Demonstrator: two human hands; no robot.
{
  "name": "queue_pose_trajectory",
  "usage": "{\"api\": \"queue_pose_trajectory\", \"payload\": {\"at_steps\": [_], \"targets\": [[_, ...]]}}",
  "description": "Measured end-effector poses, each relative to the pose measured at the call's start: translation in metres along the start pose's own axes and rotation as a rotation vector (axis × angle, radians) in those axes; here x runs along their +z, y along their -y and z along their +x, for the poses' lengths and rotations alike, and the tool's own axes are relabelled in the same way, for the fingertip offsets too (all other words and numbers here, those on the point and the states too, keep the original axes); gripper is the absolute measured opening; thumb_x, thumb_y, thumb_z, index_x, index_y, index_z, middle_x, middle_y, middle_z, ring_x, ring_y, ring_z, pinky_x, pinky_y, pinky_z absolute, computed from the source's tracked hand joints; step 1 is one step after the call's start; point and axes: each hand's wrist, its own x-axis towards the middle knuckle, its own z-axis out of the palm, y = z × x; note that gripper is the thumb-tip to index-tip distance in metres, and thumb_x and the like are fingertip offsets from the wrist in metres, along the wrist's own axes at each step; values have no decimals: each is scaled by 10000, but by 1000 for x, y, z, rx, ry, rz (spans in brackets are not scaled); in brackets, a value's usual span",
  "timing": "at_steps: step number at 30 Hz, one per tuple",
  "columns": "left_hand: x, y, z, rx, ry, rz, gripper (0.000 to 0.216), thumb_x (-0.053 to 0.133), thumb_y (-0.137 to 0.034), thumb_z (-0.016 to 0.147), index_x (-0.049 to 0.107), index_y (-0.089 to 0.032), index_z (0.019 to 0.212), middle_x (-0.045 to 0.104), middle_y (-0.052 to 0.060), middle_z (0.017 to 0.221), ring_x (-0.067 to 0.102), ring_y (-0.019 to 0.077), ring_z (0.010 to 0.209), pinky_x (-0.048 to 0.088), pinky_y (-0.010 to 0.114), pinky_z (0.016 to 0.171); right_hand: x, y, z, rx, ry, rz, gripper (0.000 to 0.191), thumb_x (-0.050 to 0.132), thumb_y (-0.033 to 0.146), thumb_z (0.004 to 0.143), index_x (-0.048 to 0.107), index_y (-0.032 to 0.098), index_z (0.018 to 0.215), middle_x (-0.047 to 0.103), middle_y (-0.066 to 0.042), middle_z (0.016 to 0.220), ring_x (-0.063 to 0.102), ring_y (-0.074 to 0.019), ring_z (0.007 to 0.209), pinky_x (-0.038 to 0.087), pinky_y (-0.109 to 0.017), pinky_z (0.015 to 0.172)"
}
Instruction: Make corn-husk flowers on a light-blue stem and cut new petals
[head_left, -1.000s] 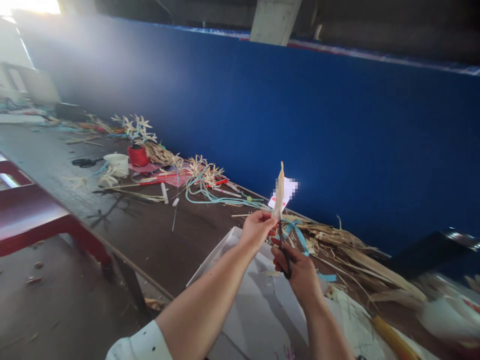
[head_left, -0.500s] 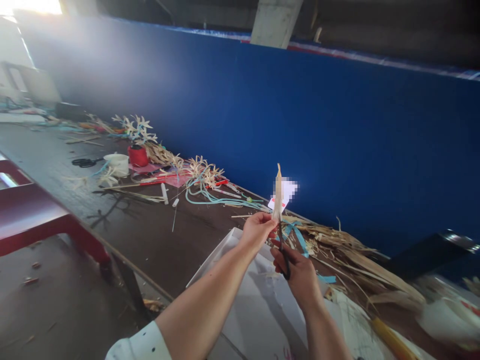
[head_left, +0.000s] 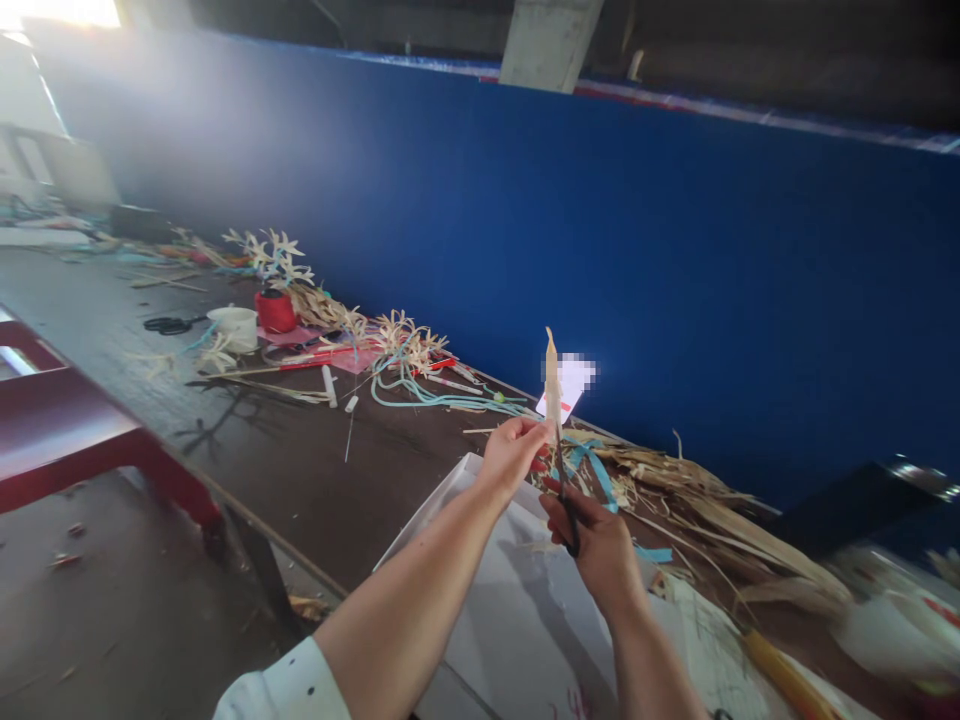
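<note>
My left hand (head_left: 516, 455) pinches the lower end of a pale dried husk strip (head_left: 553, 385), which stands upright with its pointed tip up. Dark-handled scissors (head_left: 568, 515) are in my right hand (head_left: 600, 545), just below and to the right. Their blades point up at the strip's lower part, beside my left fingertips; whether they touch it I cannot make out. Beneath both hands lies a white box or tray (head_left: 495, 610). A lit phone-like screen (head_left: 574, 385), partly blurred out, stands behind the strip.
Dried husks (head_left: 697, 505) and a blue ribbon (head_left: 596, 475) lie to the right. On the table's left are husk flowers (head_left: 409, 345), light-blue cords (head_left: 427, 400), red thread (head_left: 275, 312), a white cup (head_left: 235, 328) and black scissors (head_left: 169, 325). A blue panel (head_left: 600, 230) borders the back; a red stool (head_left: 82, 440) stands left.
My left hand and the husk strip have shifted slightly left, uncovering more of the bright screen. My right hand with the scissors has stayed nearly in place.
</note>
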Motion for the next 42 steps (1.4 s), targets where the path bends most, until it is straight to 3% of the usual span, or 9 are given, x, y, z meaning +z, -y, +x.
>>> {"api": "queue_pose_trajectory", "payload": {"at_steps": [5, 10, 17, 28, 36, 42], "targets": [[0, -2, 5, -1, -76, -31, 192, 680, -310, 665, 598, -138, 681, 573, -1, 613, 524, 81, 536, 442, 186, 502, 1, -2, 0, 3, 23, -25, 602, 714, 502, 613, 670, 147, 1097, 558, 7, 565, 492, -126, 510, 400, -247, 492], [2, -2, 3, -5, -67, 8, 153, 670, -273, 665, 607, -134, 656, 557, -17, 573, 489, 69, 488, 423, 188, 492, 2, 1, 0, 5, 15, -4, 582, 722, 500, 599, 689, 144, 1059, 562, -1, 568, 502, -132, 522, 413, -254, 499], [4, -2, 0, -26, -45, -12, 131, 657, -253, 674, 595, -140, 650, 561, -21, 572, 494, 71, 486, 419, 190, 494, 3, 7, -3, 30, -40, 3, 592, 722, 526, 584, 702, 137, 1030, 560, -5, 561, 487, -133, 498, 401, -267, 483], [4, -4, -1, -31, -65, 16, 134, 658, -252, 665, 582, -143, 653, 550, -23, 565, 491, 74, 489, 417, 194, 497, 0, 2, -2, 19, -14, 9, 564, 731, 461, 618, 678, 143, 1080, 562, 1, 577, 479, -126, 517, 386, -253, 494], [5, 0, -3, 5, 20, 119, 157, 626, -283, 679, 561, -148, 631, 516, -34, 522, 450, 65, 445, 353, 185, 456, 1, 8, -4, 18, -39, 26, 562, 729, 481, 624, 683, 135, 1065, 562, -2, 582, 490, -134, 542, 403, -267, 526], [5, -1, -4, 2, 15, 142, 159, 627, -290, 676, 562, -151, 633, 529, -27, 536, 461, 73, 452, 358, 192, 461, 1, 14, -6, -19, -56, -33, 529, 705, 519, 623, 713, 155, 1008, 516, 11, 526, 456, -129, 504, 394, -267, 495]]}}
